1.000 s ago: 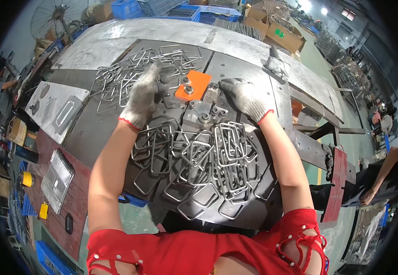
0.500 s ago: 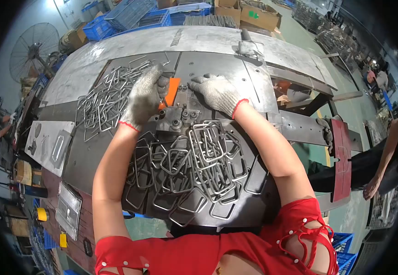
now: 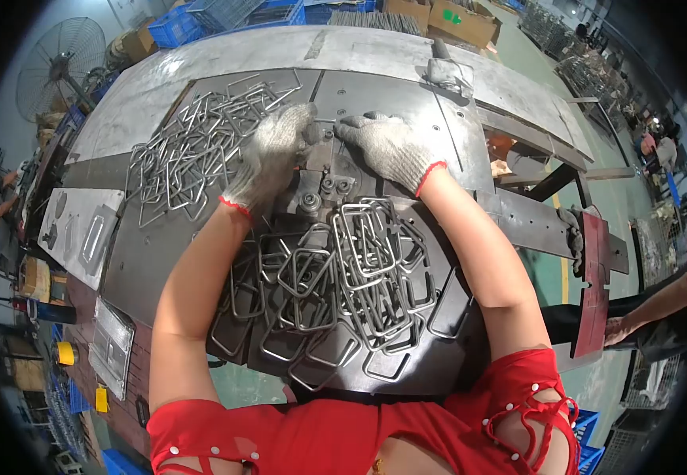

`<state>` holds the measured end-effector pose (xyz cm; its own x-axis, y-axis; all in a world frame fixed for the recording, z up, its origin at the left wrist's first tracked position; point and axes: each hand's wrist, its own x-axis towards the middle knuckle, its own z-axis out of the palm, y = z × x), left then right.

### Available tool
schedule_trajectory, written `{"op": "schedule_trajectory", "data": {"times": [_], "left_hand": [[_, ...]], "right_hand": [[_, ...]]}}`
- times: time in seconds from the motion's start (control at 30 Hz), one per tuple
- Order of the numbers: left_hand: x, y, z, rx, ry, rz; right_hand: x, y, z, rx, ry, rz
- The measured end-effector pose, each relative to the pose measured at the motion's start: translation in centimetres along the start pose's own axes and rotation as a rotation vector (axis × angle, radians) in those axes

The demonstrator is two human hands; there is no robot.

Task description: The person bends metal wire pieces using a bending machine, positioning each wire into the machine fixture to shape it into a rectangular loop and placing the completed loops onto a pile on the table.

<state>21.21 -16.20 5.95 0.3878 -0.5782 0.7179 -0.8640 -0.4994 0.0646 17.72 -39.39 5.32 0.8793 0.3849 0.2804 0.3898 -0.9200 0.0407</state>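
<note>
Both hands wear whitish knit gloves with red cuffs. My left hand (image 3: 274, 154) is closed beside the metal fixture (image 3: 320, 190), its fingertips partly hidden; whatever it grips is too hidden to name. Across from it, my right hand (image 3: 387, 146) has its fingers bent together near the fixture's upper end, and its fingertips point left. Bent wire pieces (image 3: 193, 150) lie in a heap left of my left hand. Nearer my body, a pile of rectangular wire loops (image 3: 367, 269) rests on the dark metal plate. No orange plate shows; my left hand covers that area.
A metal tool with a block-like head (image 3: 449, 76) lies at the back right. To the left are a pale plate (image 3: 81, 233) and a clear tray (image 3: 111, 348). A person's arm (image 3: 652, 307) is at the right edge, beside a red bar (image 3: 592, 285). Blue crates stand behind.
The orange plate, seen tilted beside my left hand before, is no longer visible. My left hand has moved right, closer to my right hand. The whole view has shifted.
</note>
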Motion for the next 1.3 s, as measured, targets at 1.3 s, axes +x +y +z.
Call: {"op": "schedule_trajectory", "data": {"times": [1.3], "left_hand": [[1.4, 1.7, 0.6, -1.247, 0.051, -0.951]], "right_hand": [[-0.4, 0.5, 0.9, 0.020, 0.000, -0.001]]}}
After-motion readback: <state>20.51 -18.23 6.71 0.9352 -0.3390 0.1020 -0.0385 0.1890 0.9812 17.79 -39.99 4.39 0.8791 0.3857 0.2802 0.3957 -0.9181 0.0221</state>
